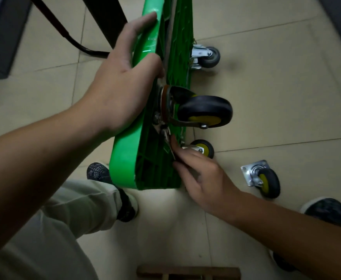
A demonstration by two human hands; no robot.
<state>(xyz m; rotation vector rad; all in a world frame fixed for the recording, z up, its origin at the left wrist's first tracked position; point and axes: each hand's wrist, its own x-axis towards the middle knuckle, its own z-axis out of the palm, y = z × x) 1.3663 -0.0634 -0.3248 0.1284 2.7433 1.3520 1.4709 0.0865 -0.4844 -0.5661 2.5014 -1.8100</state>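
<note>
A green plastic cart platform (125, 154) stands on its edge on the tiled floor, underside facing right. My left hand (123, 81) grips its upper rim, thumb wrapped over the edge. A black caster with a yellow hub (205, 111) is mounted on the underside near the top. Just below it, my right hand (198, 174) pinches a thin metal tool (168, 143) at the caster's mounting plate. Two more casters, a yellow-hubbed one (203, 148) and a grey one (211, 57), sit lower on the platform.
A loose caster with a metal plate (263, 179) lies on the floor at the right. My shoes (327, 211) and trouser leg (68, 215) are below the platform. A black bent tube (68, 35) and dark furniture (1, 37) stand at the upper left. A wooden piece (187, 272) lies at the bottom edge.
</note>
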